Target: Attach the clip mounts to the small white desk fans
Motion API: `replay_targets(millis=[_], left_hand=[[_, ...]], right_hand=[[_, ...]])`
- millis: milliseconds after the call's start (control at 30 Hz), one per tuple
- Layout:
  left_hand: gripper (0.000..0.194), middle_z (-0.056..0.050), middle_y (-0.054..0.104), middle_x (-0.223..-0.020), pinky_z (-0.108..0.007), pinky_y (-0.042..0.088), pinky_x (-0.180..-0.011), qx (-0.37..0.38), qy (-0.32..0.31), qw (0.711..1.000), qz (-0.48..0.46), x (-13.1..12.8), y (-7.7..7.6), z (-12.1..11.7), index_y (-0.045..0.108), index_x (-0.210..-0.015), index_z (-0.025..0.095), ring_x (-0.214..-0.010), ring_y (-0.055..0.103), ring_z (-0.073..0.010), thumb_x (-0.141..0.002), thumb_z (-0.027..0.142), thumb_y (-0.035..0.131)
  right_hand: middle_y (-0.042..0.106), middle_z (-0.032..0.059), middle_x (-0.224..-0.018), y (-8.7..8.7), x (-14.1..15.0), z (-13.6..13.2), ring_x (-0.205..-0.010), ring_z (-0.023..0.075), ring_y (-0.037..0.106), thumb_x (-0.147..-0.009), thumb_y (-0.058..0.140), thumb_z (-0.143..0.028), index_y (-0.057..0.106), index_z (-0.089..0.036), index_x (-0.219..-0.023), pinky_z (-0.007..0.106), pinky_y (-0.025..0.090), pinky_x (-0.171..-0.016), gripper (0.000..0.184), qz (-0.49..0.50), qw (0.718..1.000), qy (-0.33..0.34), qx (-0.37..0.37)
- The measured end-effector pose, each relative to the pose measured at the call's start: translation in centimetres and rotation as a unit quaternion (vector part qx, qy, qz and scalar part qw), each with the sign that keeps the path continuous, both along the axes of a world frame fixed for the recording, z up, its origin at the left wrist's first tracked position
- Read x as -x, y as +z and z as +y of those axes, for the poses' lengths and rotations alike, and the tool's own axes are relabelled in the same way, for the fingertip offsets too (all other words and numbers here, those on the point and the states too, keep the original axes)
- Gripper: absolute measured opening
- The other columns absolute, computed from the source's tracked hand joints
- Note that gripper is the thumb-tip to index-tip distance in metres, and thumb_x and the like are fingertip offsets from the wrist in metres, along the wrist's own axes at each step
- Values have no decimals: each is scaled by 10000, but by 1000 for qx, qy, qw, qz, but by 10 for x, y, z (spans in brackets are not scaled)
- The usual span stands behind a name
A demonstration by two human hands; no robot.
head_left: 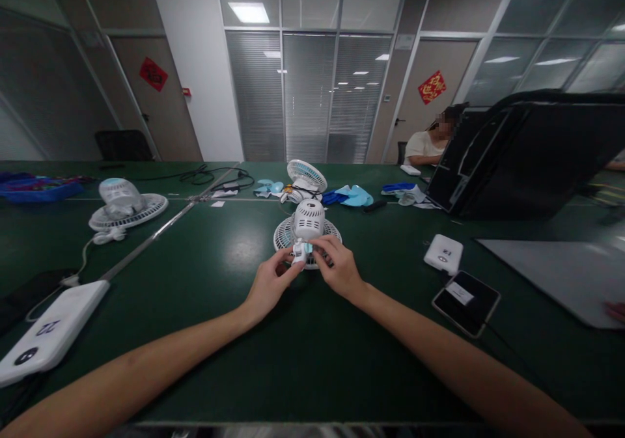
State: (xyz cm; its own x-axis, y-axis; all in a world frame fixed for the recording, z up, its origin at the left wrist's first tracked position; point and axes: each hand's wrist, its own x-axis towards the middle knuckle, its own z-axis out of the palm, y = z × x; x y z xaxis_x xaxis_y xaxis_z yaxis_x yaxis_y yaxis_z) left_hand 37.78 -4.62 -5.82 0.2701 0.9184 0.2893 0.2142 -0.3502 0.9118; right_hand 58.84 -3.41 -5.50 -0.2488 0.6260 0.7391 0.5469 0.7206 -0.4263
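A small white fan (308, 224) lies face down on the green table (215, 256), its motor housing pointing up. My left hand (269, 284) pinches a small white and light-blue part at the fan's near edge. My right hand (338, 266) grips the fan's grille rim beside that part, fingers curled over it. Both hands meet at the front of the fan.
Another white fan (125, 206) with a cable lies at the left, a third fan (305, 177) and blue blades (356, 196) behind. White power banks (49, 331) (443, 253) and a black phone (467, 301) flank my arms. A black case (527, 158) stands right; a person (431, 141) sits beyond.
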Motion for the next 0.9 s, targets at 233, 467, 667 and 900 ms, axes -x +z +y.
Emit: replay_targets(millis=[233,467,667,900], left_hand=[[502,-60,707,-1006,-276,492,-620,-6,3,1000,11,1,0,0,621,-1340,213,-746,632,-185,-927,499,632],[499,-66,716,-1036,-273,494,-617,-10,7,1000,11,0,0,0,624,-1336,205,-731,620,-175,-928,492,629],[466,-46,708,-1025,-265,478,-595,-12,9,1000,10,0,-1,1,633,-1312,225,-703,613,-166,-928,490,633],[474,-54,718,-1012,-268,483,-608,-10,8,1000,3,1,-2,1,624,-1316,213,-715,620,-175,-923,477,641]], right_hand=[[637,46,-925,0,-1,4,-822,179,616,-1017,554,-278,655,-207,-973,292,526,-699,131,-16,1000,-23,13],[635,78,-1085,1,1,-1,-748,157,612,-961,576,-228,605,-218,-1205,268,524,-599,246,-8,999,-37,9],[619,72,-1160,0,0,-1,-738,142,623,-960,579,-230,625,-258,-1226,259,542,-593,271,-25,999,-28,0],[639,68,-1108,-1,1,0,-736,152,615,-960,590,-239,623,-244,-1222,273,536,-617,264,-31,999,-33,-4]])
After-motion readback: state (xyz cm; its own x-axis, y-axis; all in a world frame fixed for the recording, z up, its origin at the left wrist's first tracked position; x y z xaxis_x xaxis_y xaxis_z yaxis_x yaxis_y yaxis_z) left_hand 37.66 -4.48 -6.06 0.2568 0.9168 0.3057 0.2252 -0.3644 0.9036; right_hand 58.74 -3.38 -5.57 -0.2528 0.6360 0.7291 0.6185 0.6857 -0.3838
